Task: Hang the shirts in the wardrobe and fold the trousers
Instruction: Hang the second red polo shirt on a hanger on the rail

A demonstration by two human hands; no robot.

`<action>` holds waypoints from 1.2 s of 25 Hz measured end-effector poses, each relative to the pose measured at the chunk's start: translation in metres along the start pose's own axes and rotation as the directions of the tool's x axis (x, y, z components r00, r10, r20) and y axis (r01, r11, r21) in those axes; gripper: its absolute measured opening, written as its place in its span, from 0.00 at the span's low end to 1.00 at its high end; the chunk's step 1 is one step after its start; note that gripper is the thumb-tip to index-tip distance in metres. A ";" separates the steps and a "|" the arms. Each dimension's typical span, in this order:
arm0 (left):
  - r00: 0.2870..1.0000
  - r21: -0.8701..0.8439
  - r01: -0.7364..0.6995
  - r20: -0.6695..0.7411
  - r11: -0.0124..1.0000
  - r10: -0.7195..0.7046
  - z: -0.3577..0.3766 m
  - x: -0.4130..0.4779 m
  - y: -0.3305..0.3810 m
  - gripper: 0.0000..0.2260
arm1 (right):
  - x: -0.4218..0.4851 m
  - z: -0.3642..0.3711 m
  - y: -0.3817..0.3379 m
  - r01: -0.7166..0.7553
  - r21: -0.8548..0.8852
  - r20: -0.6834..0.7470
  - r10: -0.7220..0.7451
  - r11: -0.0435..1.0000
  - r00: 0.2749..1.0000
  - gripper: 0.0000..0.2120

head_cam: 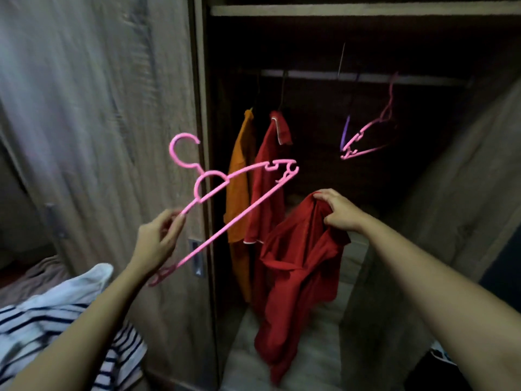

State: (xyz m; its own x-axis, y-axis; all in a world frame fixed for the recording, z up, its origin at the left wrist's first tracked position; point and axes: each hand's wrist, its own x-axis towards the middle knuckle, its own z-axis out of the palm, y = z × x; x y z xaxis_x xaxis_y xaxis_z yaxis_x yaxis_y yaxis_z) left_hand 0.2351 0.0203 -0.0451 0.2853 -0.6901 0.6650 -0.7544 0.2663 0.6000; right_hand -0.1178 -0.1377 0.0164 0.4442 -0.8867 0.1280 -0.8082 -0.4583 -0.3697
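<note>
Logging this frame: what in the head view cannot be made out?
Head view:
Near end of the pink plastic hanger: partly behind the left hand, blurred.
Collar of the red shirt bunched in the right hand: folded away.
Hooks above the hanging orange shirt and hanging red shirt: lost in darkness.
The pink and purple hangers on the rail: motion-blurred, count unclear.
The striped cloth heap: cut by the lower-left edge; trousers or not, unclear.

Inside the wardrobe [338,9], two shirts [267,170] hang at the rail's [310,74] left end, spare hangers [362,132] towards its right (bunched together). Before the opening I see my left hand [158,241] with its hanger [213,173], left of the shirt [298,266] in my right hand [338,213].
</note>
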 end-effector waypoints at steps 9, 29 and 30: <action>0.950 -0.048 -0.244 0.189 0.968 0.249 -0.026 -0.035 -0.008 0.27 | -0.020 0.031 -0.063 0.089 -0.178 0.080 -0.075 0.980 0.994 0.34; 0.916 0.196 -0.365 -0.100 0.910 0.389 0.078 -0.104 0.063 0.14 | -0.072 -0.039 -0.101 0.277 -0.509 -0.409 -0.512 0.815 0.755 0.29; 0.969 0.263 -0.237 -0.003 0.935 0.246 0.094 -0.113 0.056 0.14 | -0.074 -0.045 -0.101 0.281 -0.495 -0.430 -0.513 0.822 0.743 0.29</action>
State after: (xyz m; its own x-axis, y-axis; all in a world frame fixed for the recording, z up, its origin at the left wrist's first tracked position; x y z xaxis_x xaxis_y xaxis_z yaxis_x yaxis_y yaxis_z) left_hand 0.1050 0.0503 -0.1283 0.0928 -0.6013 0.7936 -0.9288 0.2350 0.2866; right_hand -0.0865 -0.0284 0.0856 0.5781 -0.4500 0.6807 -0.7312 -0.6559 0.1874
